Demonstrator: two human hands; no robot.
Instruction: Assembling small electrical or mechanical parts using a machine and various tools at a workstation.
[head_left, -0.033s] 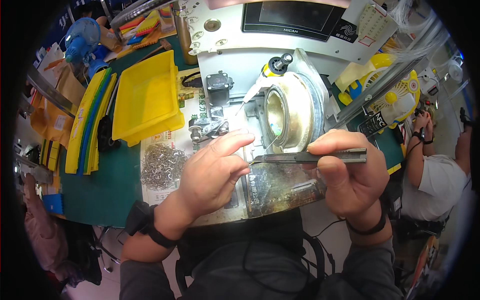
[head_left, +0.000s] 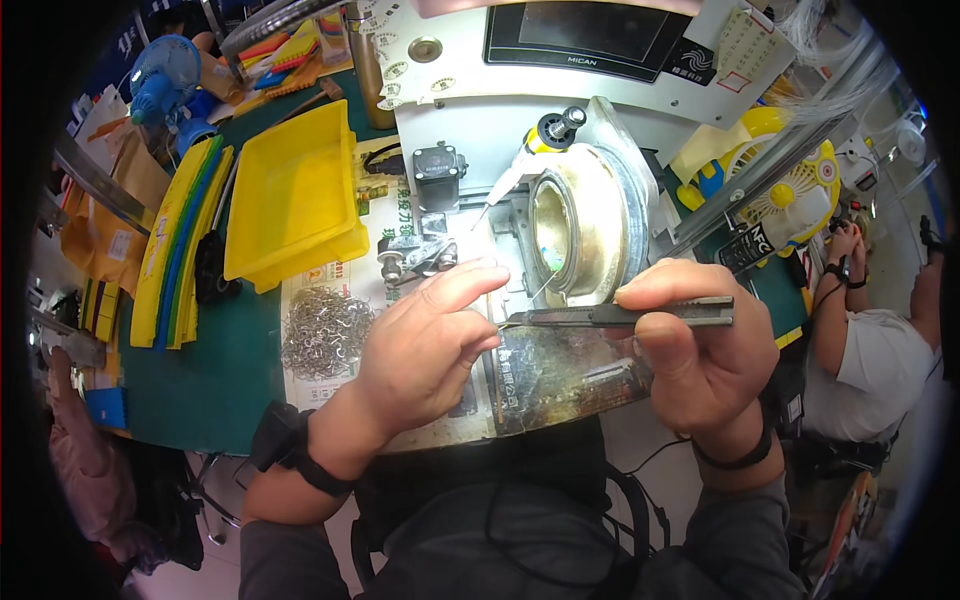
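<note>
My right hand [head_left: 705,350] grips dark metal tweezers [head_left: 660,314] between thumb and fingers, their narrow tip directed left. My left hand [head_left: 425,345] is pinched at that tip, one finger stretched out above. Something tiny and yellowish shows at the fingertips, too small to name. Just left of this hand lies a tangled heap of small bent metal wire pieces [head_left: 325,333]. Beyond both hands, a round metal ring-shaped housing [head_left: 625,225] with a bright opening belongs to a bench machine [head_left: 460,75].
A yellow bin [head_left: 290,200] stands on the green bench mat [head_left: 200,395], beside coloured strips [head_left: 180,245]. A thin-tipped white holder [head_left: 510,182] and a black block fixture [head_left: 437,178] stand before the machine. At right are a yellow fan [head_left: 790,180] and another person [head_left: 865,370].
</note>
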